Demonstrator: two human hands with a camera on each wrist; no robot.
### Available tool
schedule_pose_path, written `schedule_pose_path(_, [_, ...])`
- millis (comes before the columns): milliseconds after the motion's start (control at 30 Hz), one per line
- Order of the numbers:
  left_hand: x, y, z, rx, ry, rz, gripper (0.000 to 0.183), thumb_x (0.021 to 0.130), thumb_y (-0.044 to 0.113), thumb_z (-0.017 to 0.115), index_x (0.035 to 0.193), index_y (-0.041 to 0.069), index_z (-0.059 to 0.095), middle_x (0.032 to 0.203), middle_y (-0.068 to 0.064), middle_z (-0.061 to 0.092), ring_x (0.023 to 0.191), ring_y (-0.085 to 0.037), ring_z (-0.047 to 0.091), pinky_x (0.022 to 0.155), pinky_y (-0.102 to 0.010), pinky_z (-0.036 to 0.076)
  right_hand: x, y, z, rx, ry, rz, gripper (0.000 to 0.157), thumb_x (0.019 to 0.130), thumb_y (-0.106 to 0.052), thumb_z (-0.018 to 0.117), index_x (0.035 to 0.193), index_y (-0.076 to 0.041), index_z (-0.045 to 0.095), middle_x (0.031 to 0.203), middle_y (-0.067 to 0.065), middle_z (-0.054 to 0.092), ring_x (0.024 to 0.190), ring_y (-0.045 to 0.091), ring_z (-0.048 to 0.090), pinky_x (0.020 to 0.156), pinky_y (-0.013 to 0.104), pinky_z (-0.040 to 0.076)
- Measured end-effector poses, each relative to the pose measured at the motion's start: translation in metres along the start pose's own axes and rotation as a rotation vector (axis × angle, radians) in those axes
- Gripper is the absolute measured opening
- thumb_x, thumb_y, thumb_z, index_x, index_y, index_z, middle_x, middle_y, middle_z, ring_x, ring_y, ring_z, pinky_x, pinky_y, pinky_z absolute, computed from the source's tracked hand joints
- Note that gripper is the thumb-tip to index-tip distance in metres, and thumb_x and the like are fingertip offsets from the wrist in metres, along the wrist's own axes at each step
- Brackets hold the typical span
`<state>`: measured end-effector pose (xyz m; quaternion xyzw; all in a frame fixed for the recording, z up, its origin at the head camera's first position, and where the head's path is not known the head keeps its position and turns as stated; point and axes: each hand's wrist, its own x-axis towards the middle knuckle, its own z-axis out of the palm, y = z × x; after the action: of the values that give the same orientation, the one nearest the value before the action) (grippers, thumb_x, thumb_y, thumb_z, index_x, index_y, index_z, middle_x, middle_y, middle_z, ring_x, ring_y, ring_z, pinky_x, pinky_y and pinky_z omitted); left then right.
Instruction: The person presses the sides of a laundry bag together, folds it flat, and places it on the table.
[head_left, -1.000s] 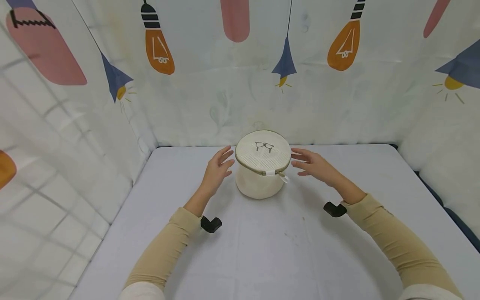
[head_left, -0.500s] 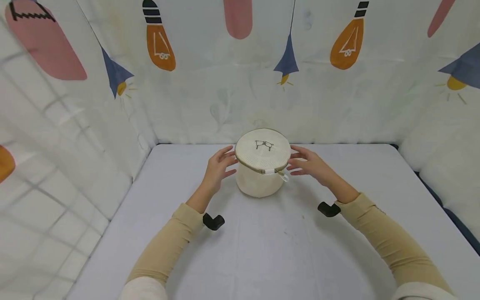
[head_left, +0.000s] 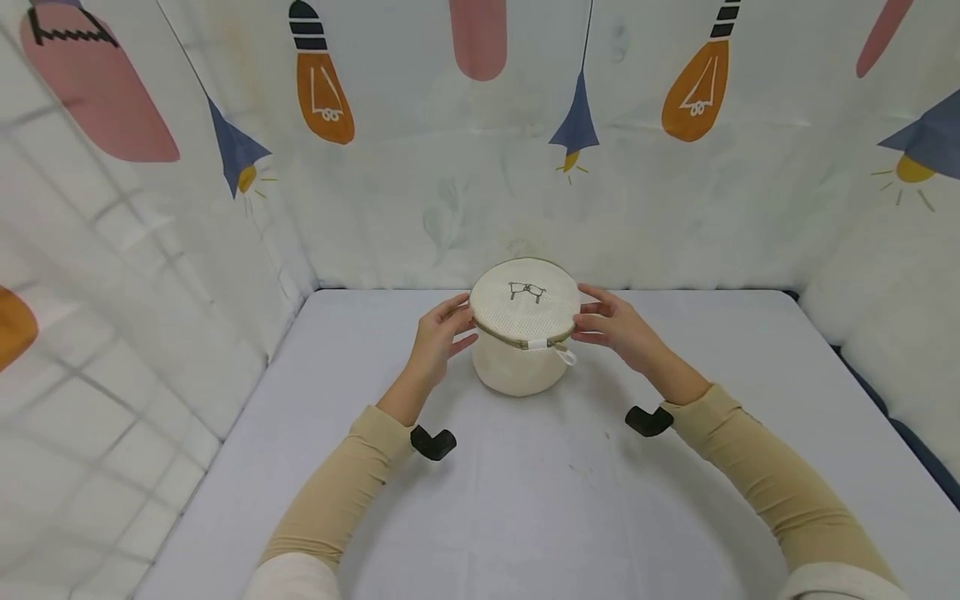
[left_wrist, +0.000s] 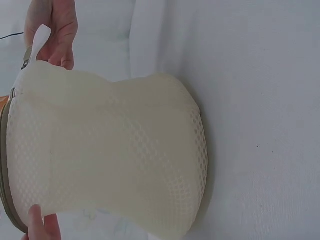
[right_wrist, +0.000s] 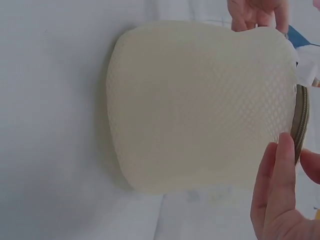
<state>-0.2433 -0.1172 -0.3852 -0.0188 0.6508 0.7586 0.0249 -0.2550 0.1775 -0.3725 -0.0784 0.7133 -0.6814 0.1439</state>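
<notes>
A cream mesh laundry bag [head_left: 519, 367] stands upright on the table, its round lid [head_left: 525, 308] marked with a small dark line drawing. A zip runs round the lid's edge, with a white loop [head_left: 567, 357] hanging at the front right. At the bag's left side my left hand [head_left: 437, 340] lightly touches the upper wall with its fingertips. My right hand [head_left: 617, 333] is at the opposite side, fingers extended along the mesh near the rim. In the right wrist view its fingers [right_wrist: 282, 170] lie nearly straight by the zip, with the thumb on the zip's other side.
A white cloth covers the table [head_left: 525, 500]. Behind it hangs a pale curtain [head_left: 390, 208] printed with lamps and bulbs, which also runs along the left side. A black wrist mount [head_left: 432, 443] sits at the left cuff, another [head_left: 648, 421] at the right.
Both hands have moved inward, from beside the bag to its upper sides. The bag stands in the same place.
</notes>
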Motion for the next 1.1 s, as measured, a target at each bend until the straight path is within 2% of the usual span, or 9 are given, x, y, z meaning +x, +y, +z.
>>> schedule_pose_path(167, [-0.0008, 0.0012, 0.0035, -0.047, 0.017, -0.013, 0.048, 0.102, 0.011, 0.061, 0.149, 0.005, 0.052, 0.128, -0.012, 0.06, 0.091, -0.012, 0.063, 0.088, -0.03, 0.058, 0.0014, -0.0013, 0.0027, 0.047, 0.005, 0.034, 0.075, 0.101, 0.004, 0.058, 0.164, -0.008, 0.02, 0.125, 0.015, 0.047, 0.092, 0.01, 0.065, 0.091, 0.027, 0.056])
schedule_pose_path(433, [-0.0015, 0.0021, 0.0054, -0.058, 0.026, -0.021, 0.049, 0.102, 0.006, 0.061, 0.149, 0.004, 0.051, 0.129, -0.013, 0.058, 0.09, -0.011, 0.063, 0.086, -0.028, 0.058, 0.0013, -0.0019, 0.0045, 0.102, -0.006, 0.046, 0.077, 0.1, 0.006, 0.059, 0.165, -0.01, 0.019, 0.112, 0.009, 0.05, 0.093, 0.013, 0.063, 0.091, 0.03, 0.056])
schedule_pose_path(867, [-0.0033, -0.0023, 0.0032, -0.049, 0.037, -0.015, 0.047, 0.102, 0.004, 0.06, 0.148, 0.003, 0.052, 0.123, -0.012, 0.059, 0.091, -0.012, 0.063, 0.086, -0.028, 0.058, 0.0008, 0.002, 0.0088, 0.139, -0.008, 0.05, 0.077, 0.1, 0.007, 0.058, 0.165, -0.012, 0.019, 0.11, 0.008, 0.051, 0.094, 0.013, 0.063, 0.09, 0.029, 0.057])
schedule_pose_path(1100, [-0.0042, -0.0044, 0.0014, -0.032, 0.035, -0.015, 0.047, 0.102, 0.005, 0.059, 0.149, 0.003, 0.051, 0.128, -0.014, 0.059, 0.094, -0.013, 0.063, 0.087, -0.028, 0.058, 0.0002, 0.0047, 0.01, 0.141, -0.013, 0.05, 0.078, 0.101, 0.007, 0.058, 0.165, -0.012, 0.019, 0.11, 0.007, 0.051, 0.093, 0.013, 0.063, 0.09, 0.029, 0.057])
